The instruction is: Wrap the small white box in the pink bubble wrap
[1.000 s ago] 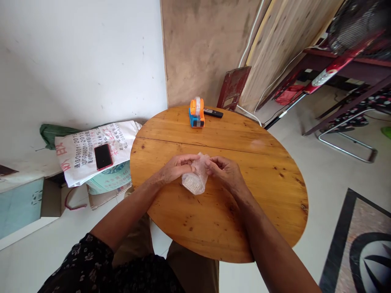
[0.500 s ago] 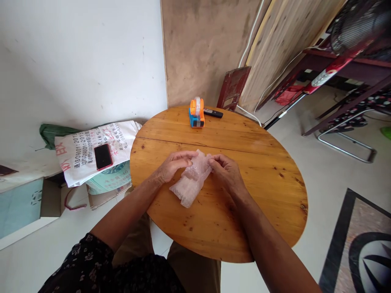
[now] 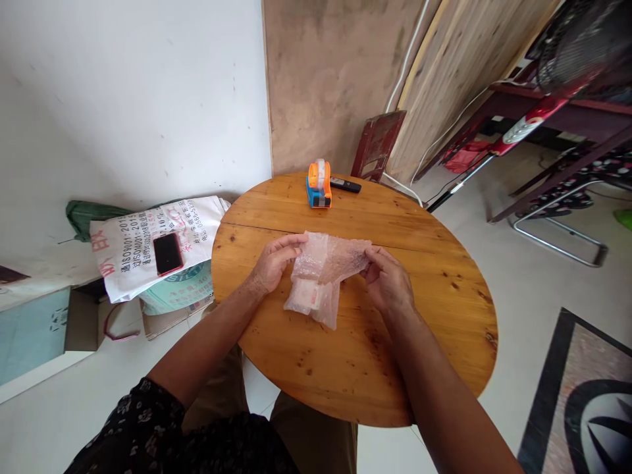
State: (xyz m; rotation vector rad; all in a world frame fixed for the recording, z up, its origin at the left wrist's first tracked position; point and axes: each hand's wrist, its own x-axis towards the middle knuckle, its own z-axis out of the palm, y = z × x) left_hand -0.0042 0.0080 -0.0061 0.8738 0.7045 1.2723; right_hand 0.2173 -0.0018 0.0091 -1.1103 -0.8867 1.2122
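A sheet of clear bubble wrap [image 3: 322, 260] is stretched between my two hands over the round wooden table [image 3: 424, 329]. My left hand [image 3: 274, 262] pinches its left edge between thumb and fingers. Closed on the upper right corner of the sheet is my right hand [image 3: 389, 275], drawing that flap out to the right. Through the lower folds shows a small white box-like item [image 3: 310, 294] with reddish marks; its kind cannot be made out.
An orange and blue tape dispenser [image 3: 318, 184] and a black remote-like object [image 3: 345, 185] stand at the table's far edge. A phone [image 3: 168, 253] lies on white sacks [image 3: 133, 230] at left. Behind the table is a chair [image 3: 379, 145]; a fan [image 3: 528, 125] stands right.
The bubble wrap has been spread open: my right hand has moved right with its corner, and the white item inside now shows. My left hand still holds the left edge.
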